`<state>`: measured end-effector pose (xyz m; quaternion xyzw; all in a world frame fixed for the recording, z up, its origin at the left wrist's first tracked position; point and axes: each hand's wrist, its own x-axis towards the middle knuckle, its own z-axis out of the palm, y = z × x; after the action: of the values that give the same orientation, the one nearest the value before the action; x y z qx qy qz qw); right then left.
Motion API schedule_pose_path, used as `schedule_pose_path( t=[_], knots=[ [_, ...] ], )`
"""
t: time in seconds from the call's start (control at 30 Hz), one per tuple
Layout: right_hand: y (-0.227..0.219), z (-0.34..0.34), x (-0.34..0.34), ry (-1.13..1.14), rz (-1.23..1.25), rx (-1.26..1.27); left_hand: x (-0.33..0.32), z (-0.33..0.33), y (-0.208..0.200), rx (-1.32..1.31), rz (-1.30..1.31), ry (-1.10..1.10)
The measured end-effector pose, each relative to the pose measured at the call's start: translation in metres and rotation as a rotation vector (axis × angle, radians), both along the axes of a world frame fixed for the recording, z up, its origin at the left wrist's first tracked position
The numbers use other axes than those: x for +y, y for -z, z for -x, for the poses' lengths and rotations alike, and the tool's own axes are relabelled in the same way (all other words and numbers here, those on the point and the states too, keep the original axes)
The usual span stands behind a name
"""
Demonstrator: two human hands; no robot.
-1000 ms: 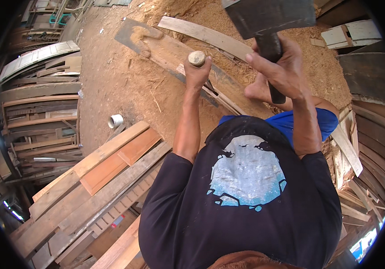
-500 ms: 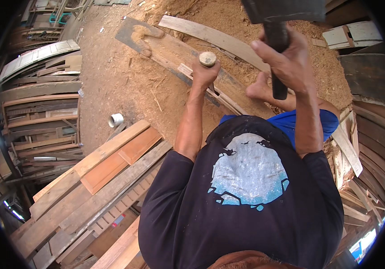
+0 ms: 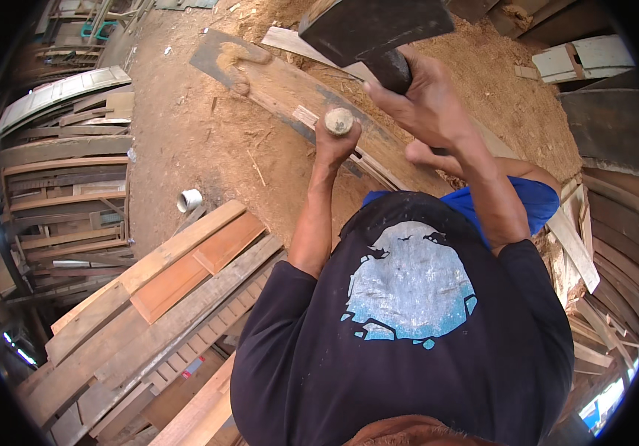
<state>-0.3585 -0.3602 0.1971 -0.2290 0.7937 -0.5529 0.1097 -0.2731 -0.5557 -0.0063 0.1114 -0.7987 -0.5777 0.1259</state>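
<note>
My left hand (image 3: pixel 330 149) is closed round an upright chisel (image 3: pixel 339 120), whose pale, round handle end faces up. The blade is mostly hidden beneath my fist. It stands at a narrow wooden piece (image 3: pixel 373 169) that has a slot cut along it. That piece lies on a wide, worn plank (image 3: pixel 289 88) on the ground. Raised to the right, my right hand (image 3: pixel 432 100) grips a mallet (image 3: pixel 375 31) by its dark handle. The mallet's big dark head hangs above and beyond the chisel, not touching it.
My bare foot (image 3: pixel 425 154) is beside the plank. Sawdust (image 3: pixel 527 123) covers the ground. Stacked boards (image 3: pixel 178 286) lie at my lower left, near a white cup-like container (image 3: pixel 189 199). More timber (image 3: pixel 66 182) is piled at far left, and dark panels (image 3: pixel 609 126) stand on the right.
My right hand has swung the mallet leftward, so its head now tilts over the plank. My left hand and the chisel have shifted slightly toward me.
</note>
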Motion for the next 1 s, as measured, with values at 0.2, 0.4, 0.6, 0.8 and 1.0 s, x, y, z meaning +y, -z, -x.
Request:
schedule_pose_path(
  t=[0.2, 0.4, 0.6, 0.8, 1.0],
  knots=[
    [0.087, -0.012, -0.007, -0.294, -0.496, 0.171, 0.003, -0.008, 0.000, -0.188, 0.015, 0.005],
    [0.062, -0.031, -0.004, -0.364, -0.433, -0.014, -0.007, -0.024, 0.070, -0.018, 0.020, 0.012],
    [0.017, -0.022, 0.005, -0.186, -0.095, -0.209, -0.007, 0.015, -0.019, 0.147, -0.262, -0.091],
    [-0.001, -0.017, 0.027, -0.055, 0.066, -0.201, -0.010, 0.030, -0.011, -0.006, -0.225, -0.105],
    [-0.016, -0.013, 0.042, 0.016, 0.216, -0.164, -0.005, 0.037, -0.007, -0.055, -0.163, -0.069]
  ],
)
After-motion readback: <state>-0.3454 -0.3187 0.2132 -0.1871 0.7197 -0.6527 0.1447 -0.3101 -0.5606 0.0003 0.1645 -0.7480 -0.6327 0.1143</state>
